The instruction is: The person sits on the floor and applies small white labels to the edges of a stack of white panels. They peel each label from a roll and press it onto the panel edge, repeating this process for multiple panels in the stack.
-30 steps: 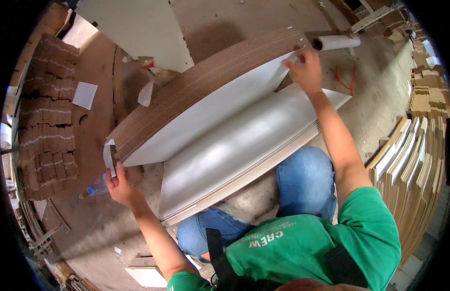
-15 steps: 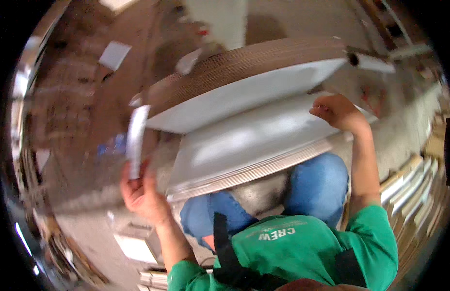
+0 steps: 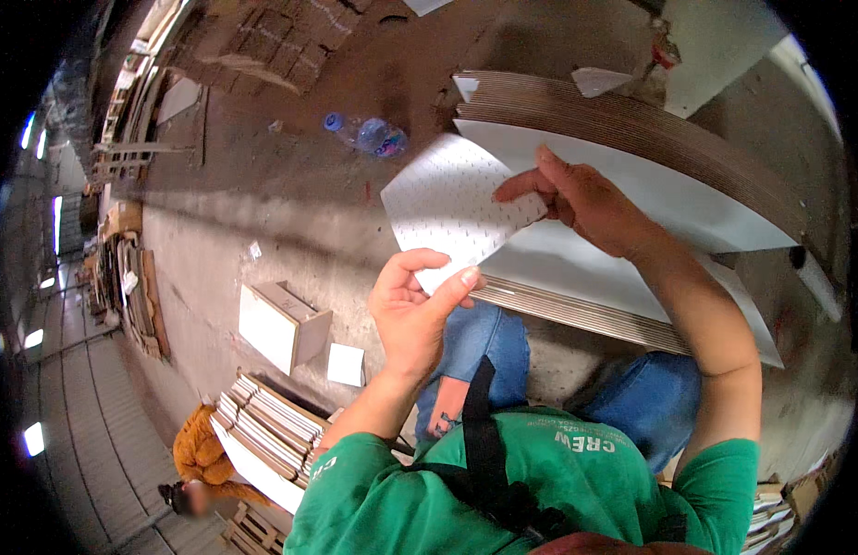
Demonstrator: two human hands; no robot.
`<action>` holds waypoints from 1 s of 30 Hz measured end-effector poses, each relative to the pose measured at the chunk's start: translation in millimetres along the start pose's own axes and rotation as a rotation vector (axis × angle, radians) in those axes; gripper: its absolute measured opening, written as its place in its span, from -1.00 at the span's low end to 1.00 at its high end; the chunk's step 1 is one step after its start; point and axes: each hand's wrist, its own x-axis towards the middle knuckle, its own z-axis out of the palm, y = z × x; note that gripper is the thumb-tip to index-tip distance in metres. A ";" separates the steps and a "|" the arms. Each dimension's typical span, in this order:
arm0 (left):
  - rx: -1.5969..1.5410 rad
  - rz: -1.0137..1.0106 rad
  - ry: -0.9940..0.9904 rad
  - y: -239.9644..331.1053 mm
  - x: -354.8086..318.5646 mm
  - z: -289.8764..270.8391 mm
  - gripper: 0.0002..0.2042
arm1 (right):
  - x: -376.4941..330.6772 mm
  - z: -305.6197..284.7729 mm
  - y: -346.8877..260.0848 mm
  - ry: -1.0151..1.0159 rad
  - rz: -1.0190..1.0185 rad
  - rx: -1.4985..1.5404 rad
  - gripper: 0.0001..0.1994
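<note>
Both hands are holding a white dotted sheet point(image 3: 452, 208) at the centre of the frame. Its long axis is running from lower right to upper left, with one corner pointing toward the plastic bottle point(image 3: 366, 135) in the upper middle. The left hand point(image 3: 412, 310) is pinching the lower edge between thumb and fingers; the right hand point(image 3: 582, 199) is gripping the right edge, above the stacked white boards point(image 3: 688, 199).

I'm looking down into a workshop or small factory floor: a dusty concrete floor point(image 3: 263, 231), a stack of flat brown-edged boards point(image 3: 632, 139), more stacked panels point(image 3: 272, 435) lower left, flattened cardboard point(image 3: 253, 46) beyond, an open box point(image 3: 286, 324) and a discarded plastic bottle point(image 3: 364, 134).
</note>
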 end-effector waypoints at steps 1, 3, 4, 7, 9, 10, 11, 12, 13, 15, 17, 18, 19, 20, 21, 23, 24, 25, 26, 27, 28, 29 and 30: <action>0.001 -0.013 0.009 2.2 0.3 -2.4 -0.73 | 1.4 4.7 1.6 -0.010 -0.006 -0.011 -0.31; -0.006 -0.087 0.011 7.7 -0.9 -3.2 -0.71 | 0.8 14.1 6.2 -0.018 -0.015 -0.031 -0.31; -0.011 -0.128 0.008 8.7 -1.6 -3.9 -0.70 | -1.2 20.3 5.5 0.002 -0.020 -0.032 -0.30; 0.040 -0.170 -0.070 4.3 -1.8 -15.3 -0.67 | -3.5 22.7 10.2 0.006 -0.028 0.026 -0.40; 0.050 -0.145 -0.049 2.4 -0.5 -18.2 -0.60 | -5.4 19.8 4.5 0.001 -0.075 -0.105 -0.49; 0.055 -0.131 -0.037 1.3 0.0 -18.9 -0.56 | -5.8 18.6 2.2 -0.004 -0.099 -0.171 -0.53; -0.027 -0.060 -0.032 -0.8 -1.3 -19.4 -0.54 | -6.3 18.9 3.4 0.020 -0.087 -0.075 -0.56; -0.098 0.021 -0.030 -0.3 -1.7 -19.9 -0.52 | -5.3 19.7 3.2 0.044 -0.089 0.024 -0.60; -0.170 0.103 -0.028 -0.9 -2.4 -20.6 -0.50 | -4.4 20.6 3.3 0.065 -0.091 0.123 -0.63; -0.071 0.334 -0.035 -10.4 -3.8 -22.1 -0.48 | -3.0 22.2 7.0 0.145 -0.122 0.230 -0.62; 0.144 0.515 -0.049 -15.0 -8.0 -23.0 -0.54 | -2.0 23.8 6.8 0.210 -0.150 0.272 -0.61; 0.127 0.395 -0.053 -15.6 -13.2 -27.2 -0.59 | -3.1 25.5 6.6 0.233 -0.156 0.259 -0.60; 0.087 0.266 -0.161 -18.5 -10.4 -29.6 -0.60 | -4.1 26.8 6.1 0.257 -0.162 0.245 -0.60; 0.045 0.135 -0.268 -22.1 -4.7 -31.5 -0.60 | -6.0 27.5 4.5 0.240 -0.152 0.186 -0.60; -0.002 0.000 -0.369 -21.5 -1.3 -28.4 -0.58 | -8.8 27.8 3.1 0.221 -0.135 0.124 -0.60; -0.297 -0.184 -0.222 -17.5 -1.9 -10.8 -0.48 | -11.4 28.1 1.3 0.192 -0.128 -0.050 -0.59; -0.295 -0.222 -0.222 -15.9 4.3 -9.0 -0.47 | -12.9 26.5 1.4 0.194 -0.135 -0.164 -0.57; -0.292 -0.260 -0.222 -14.6 8.2 -6.3 -0.47 | -14.7 24.6 1.0 0.196 -0.141 -0.279 -0.54; -0.242 -0.280 -0.196 -13.4 9.1 -2.4 -0.49 | -16.9 21.6 -1.4 0.218 -0.138 -0.412 -0.62; -0.193 -0.270 -0.189 -12.9 9.4 -1.0 -0.50 | -17.8 18.9 -4.9 0.232 -0.135 -0.544 -0.70; -0.144 -0.259 -0.183 -12.4 9.7 -0.2 -0.51 | -19.3 17.1 -7.5 0.245 -0.131 -0.675 -0.77; -0.095 -0.247 -0.176 -12.7 10.4 0.2 -0.52 | -21.1 16.3 -8.4 0.289 -0.322 -0.833 -0.80; -0.069 -0.221 -0.186 -14.9 11.9 -0.5 -0.54 | -22.6 15.7 -9.4 0.330 -0.517 -0.987 -0.82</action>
